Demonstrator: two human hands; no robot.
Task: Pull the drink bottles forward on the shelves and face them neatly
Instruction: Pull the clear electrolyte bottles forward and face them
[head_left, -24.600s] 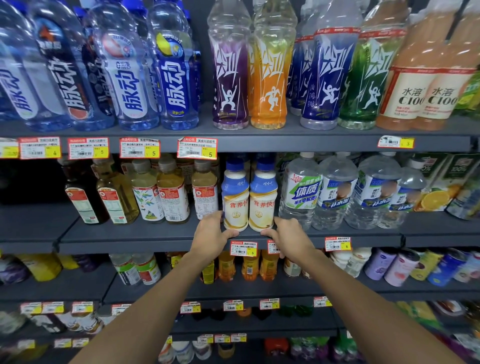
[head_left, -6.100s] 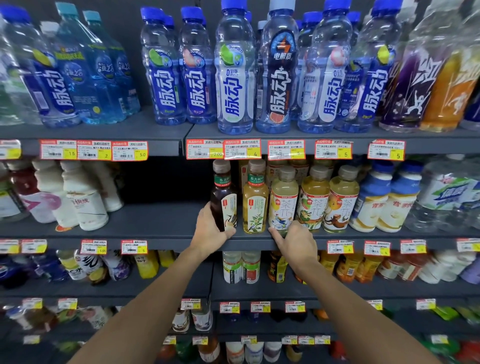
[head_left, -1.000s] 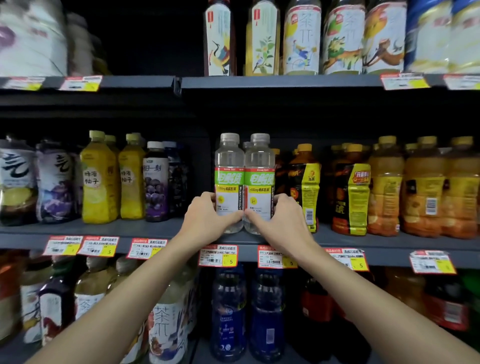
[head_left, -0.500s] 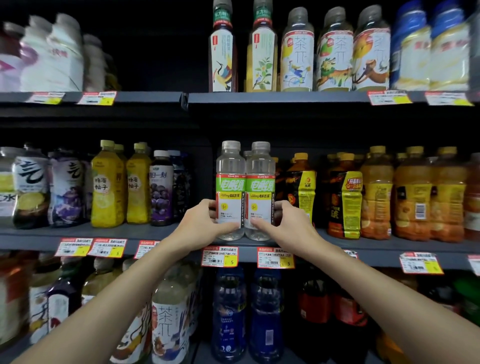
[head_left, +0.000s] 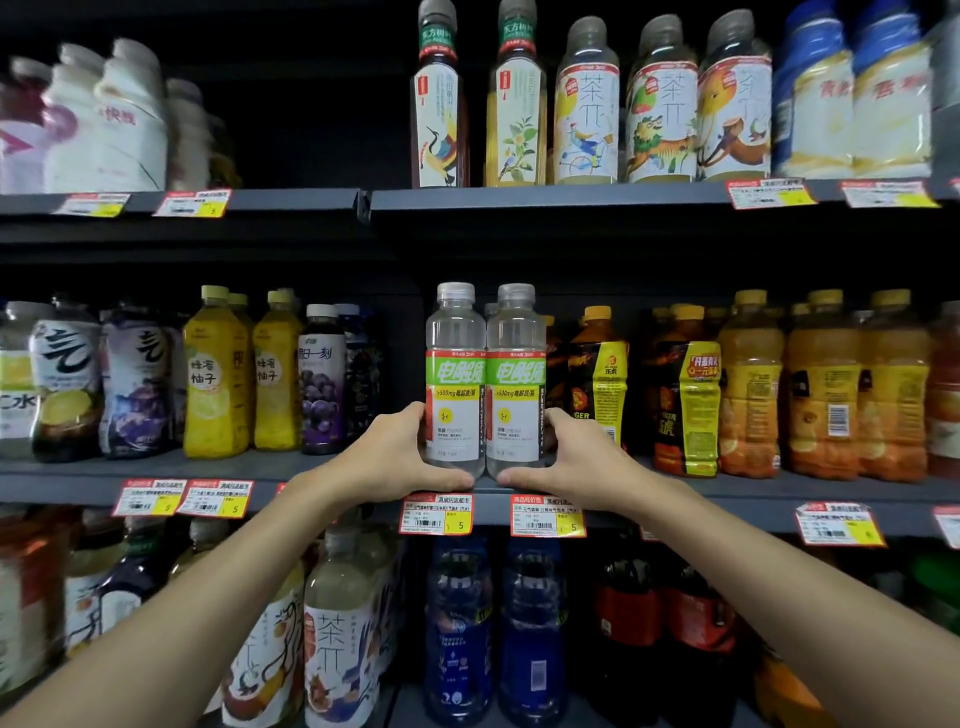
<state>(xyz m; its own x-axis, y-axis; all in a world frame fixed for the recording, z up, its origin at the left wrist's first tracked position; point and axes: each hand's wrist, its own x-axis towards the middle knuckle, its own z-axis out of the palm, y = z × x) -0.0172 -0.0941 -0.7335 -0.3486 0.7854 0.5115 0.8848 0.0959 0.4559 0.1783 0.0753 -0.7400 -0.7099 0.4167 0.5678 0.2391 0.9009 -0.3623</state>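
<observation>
Head view.

- Item: left clear bottle (head_left: 454, 384), green-and-white label. It stands upright at the front lip of the middle shelf (head_left: 234, 467) and touches its twin. My left hand (head_left: 387, 457) grasps its lower half, with the fingers (head_left: 415, 411) curled round the outer side and the thumb along the base.
- Item: right clear bottle (head_left: 516, 384), same label, facing out. My right hand (head_left: 576, 457) grasps it in mirror fashion, fingers (head_left: 558, 417) wrapped behind.
- Neighbours: a dark bottle with orange cap (head_left: 597, 374) sits just outside my right fingers. A grape bottle (head_left: 322, 384) stands well outside my left fingers. The price tags (head_left: 436, 514) hang directly under my thumbs.

Hazards, as I judge them:
- Both bases sit at the very lip, so any further pull could tip a bottle off the shelf towards me.
- My grip is low and the bottles are tall, so a jerk could topple the tops backward into the rows behind.
- My right knuckles are close to the orange-capped bottle, so withdrawing carelessly could turn or knock it.
- My thumbs could dislodge the tags below.
- Uneven twisting could leave the two labels out of line with each other.
</observation>
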